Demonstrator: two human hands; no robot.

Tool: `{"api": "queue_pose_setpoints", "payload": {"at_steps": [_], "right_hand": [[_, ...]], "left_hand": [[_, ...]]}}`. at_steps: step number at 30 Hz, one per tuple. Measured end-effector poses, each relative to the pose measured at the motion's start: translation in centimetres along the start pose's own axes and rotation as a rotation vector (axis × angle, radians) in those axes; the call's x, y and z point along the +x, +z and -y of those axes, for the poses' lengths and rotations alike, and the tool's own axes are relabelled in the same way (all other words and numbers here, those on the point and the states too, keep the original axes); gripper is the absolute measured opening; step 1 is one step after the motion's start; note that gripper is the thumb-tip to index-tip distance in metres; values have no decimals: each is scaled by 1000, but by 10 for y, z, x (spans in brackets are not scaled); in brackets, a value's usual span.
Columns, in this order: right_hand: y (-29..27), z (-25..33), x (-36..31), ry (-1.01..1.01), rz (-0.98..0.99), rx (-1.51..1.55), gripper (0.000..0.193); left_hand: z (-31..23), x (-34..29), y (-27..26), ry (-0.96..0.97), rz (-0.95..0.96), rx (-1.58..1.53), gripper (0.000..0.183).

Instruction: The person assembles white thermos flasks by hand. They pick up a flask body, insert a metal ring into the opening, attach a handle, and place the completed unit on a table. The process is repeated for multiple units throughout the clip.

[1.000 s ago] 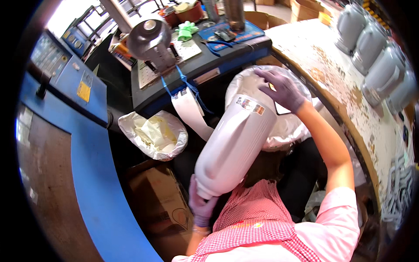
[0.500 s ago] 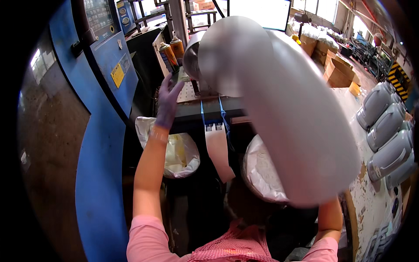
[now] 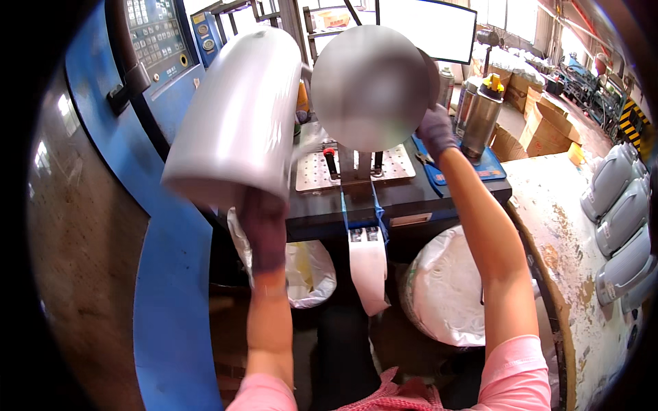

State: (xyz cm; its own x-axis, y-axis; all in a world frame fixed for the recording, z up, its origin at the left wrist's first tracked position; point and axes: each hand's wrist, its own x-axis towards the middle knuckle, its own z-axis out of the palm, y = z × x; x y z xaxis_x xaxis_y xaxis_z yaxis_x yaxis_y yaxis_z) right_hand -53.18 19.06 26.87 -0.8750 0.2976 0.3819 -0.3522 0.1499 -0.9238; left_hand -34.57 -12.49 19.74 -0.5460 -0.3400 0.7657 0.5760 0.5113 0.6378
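Observation:
My left hand (image 3: 264,229), in a dark purple glove, holds a large grey plastic jug (image 3: 236,109) by its lower end. The jug is tilted and smeared by motion, and my fingers are partly hidden by it. Above the metal stand (image 3: 355,166) another grey jug (image 3: 370,89) shows its round end, also blurred. My gloved right hand (image 3: 437,131) grips that jug's right edge, with some fingers hidden behind it. A perforated plate (image 3: 315,171) lies under the stand. From the bench front a strip of white labels (image 3: 368,267) hangs on blue ties.
White-lined bins stand below the bench at left (image 3: 312,274) and right (image 3: 449,288). A metal bottle (image 3: 482,123) and pliers (image 3: 426,161) are by a blue mat (image 3: 483,170). Several grey jugs (image 3: 620,274) line the worn table at right. A blue machine (image 3: 171,301) borders the left.
My left hand, empty and spread before, now holds a jug at the left. My right hand has risen from the lower right to the stand, and the big jug there has moved away.

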Motion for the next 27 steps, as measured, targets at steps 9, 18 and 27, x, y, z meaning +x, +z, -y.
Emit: {"api": "queue_pose_setpoints", "payload": {"at_steps": [9,18,27], "right_hand": [[34,5,-18,-126,227,-800,60],[-68,49,-308,326,737,723,88],[-217,45,-460,25,809,116,98]], "left_hand": [[-92,-207,-158,-516,118,65,64],[-147,-185,-183,-799,672,-377,82],[-162,-166,-52,-533,901,-854,118]]}}
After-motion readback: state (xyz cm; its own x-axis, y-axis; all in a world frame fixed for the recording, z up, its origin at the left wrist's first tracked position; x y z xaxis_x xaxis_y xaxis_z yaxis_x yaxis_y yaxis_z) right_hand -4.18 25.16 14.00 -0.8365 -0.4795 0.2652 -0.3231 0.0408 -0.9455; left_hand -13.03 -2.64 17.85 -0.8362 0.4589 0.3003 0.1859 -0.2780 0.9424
